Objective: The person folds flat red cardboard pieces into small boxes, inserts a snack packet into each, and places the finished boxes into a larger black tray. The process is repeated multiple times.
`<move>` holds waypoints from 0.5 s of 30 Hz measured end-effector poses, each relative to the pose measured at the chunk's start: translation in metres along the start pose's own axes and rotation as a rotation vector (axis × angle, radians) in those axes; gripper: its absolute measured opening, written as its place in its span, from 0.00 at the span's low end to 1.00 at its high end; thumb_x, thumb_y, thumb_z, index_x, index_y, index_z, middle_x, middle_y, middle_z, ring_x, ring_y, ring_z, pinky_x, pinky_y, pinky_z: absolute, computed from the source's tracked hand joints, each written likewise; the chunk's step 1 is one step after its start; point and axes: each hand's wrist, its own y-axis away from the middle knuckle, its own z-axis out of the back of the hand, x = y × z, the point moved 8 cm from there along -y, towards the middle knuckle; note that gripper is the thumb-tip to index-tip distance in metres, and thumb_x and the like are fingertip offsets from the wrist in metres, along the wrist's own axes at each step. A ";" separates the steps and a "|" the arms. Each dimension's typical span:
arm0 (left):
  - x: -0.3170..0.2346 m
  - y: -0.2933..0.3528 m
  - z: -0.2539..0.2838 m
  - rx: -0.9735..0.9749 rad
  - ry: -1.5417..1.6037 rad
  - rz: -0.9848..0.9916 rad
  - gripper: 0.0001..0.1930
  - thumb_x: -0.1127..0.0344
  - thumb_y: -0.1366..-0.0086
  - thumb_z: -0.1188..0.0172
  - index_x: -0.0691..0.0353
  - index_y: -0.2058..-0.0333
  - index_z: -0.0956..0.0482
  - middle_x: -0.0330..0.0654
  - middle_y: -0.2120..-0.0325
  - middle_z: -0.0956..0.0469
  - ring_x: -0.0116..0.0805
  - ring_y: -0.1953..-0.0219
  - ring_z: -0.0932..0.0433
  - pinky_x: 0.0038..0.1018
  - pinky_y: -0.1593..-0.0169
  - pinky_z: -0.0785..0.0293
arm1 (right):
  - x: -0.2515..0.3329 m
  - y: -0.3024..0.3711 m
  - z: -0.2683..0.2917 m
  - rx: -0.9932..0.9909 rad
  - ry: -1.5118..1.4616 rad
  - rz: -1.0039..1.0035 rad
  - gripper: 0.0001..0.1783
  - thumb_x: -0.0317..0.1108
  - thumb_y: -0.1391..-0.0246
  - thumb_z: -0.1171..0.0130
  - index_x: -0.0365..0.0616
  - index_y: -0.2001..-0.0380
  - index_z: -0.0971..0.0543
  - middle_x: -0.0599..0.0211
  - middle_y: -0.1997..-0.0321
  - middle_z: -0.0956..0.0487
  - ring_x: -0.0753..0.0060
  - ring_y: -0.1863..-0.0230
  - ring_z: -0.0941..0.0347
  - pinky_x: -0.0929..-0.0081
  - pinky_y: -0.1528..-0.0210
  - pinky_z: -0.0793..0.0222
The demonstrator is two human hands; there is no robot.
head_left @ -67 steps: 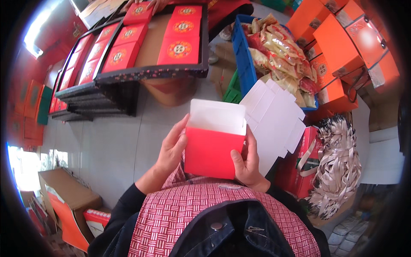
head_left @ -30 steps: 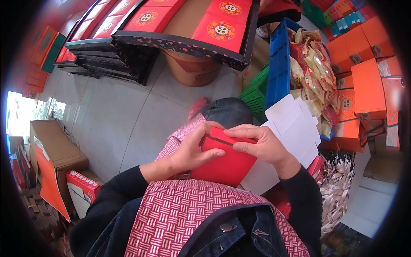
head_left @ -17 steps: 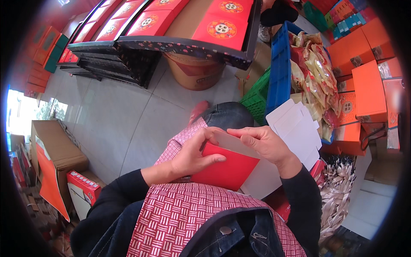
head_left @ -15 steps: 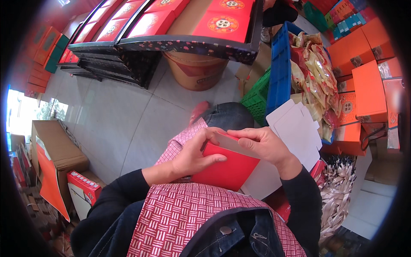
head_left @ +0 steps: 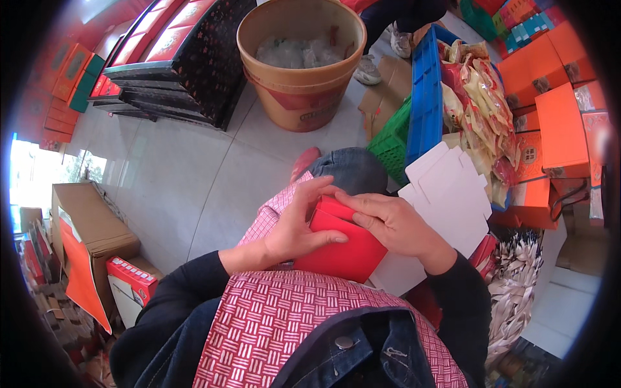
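Observation:
A red cardboard box rests tilted on my lap, its end flap folded over at the top. Around its left side goes my left hand, the thumb lying along the front face and the fingers at the far edge. My right hand presses fingers and thumb on the flap at the upper right edge. Flat white cardboard blanks lie beside my right forearm, partly under the box.
A brown bucket holding clear plastic stands ahead. Dark trays of red boxes are stacked to its left. At right are a blue crate of wrapped packets, a green crate and orange boxes. Someone's shoes show behind the bucket.
The box's top flap has folded down, covering the pale opening. My right fingers have closed onto it. The front tray of red boxes has gone from above the bucket, exposing its open top.

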 end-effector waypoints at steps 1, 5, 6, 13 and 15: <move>-0.002 -0.001 -0.001 0.027 -0.071 -0.031 0.43 0.63 0.49 0.26 0.63 0.41 0.45 0.50 0.47 0.34 0.39 0.45 0.31 0.33 0.41 0.34 | 0.002 -0.001 0.000 0.003 0.003 0.018 0.18 0.31 0.42 0.45 0.41 0.48 0.23 0.53 0.56 0.21 0.53 0.56 0.23 0.69 0.53 0.28; -0.012 -0.002 -0.003 0.075 -0.236 -0.138 0.40 0.58 0.48 0.28 0.60 0.41 0.42 0.49 0.46 0.33 0.40 0.44 0.32 0.34 0.41 0.35 | 0.005 -0.002 0.004 0.008 0.014 0.017 0.17 0.30 0.43 0.45 0.40 0.51 0.22 0.52 0.56 0.21 0.53 0.56 0.23 0.68 0.52 0.28; -0.015 -0.003 -0.003 0.070 -0.248 -0.160 0.38 0.58 0.47 0.28 0.59 0.42 0.40 0.49 0.46 0.33 0.40 0.43 0.32 0.34 0.41 0.35 | 0.004 -0.002 0.004 0.008 0.017 0.000 0.16 0.30 0.43 0.45 0.39 0.51 0.22 0.52 0.56 0.20 0.53 0.56 0.23 0.69 0.52 0.28; -0.018 -0.009 -0.006 0.114 -0.230 -0.155 0.24 0.60 0.47 0.29 0.63 0.54 0.27 0.50 0.51 0.28 0.41 0.48 0.28 0.33 0.45 0.32 | -0.005 0.002 0.009 -0.009 -0.111 0.001 0.13 0.29 0.43 0.43 0.37 0.55 0.20 0.55 0.56 0.20 0.62 0.56 0.22 0.73 0.52 0.28; -0.018 -0.009 -0.003 0.089 -0.256 -0.133 0.21 0.66 0.47 0.29 0.65 0.56 0.26 0.49 0.52 0.27 0.39 0.51 0.26 0.30 0.48 0.30 | -0.019 0.009 0.024 -0.145 -0.278 -0.116 0.13 0.29 0.43 0.43 0.36 0.56 0.20 0.58 0.56 0.19 0.67 0.55 0.23 0.75 0.52 0.28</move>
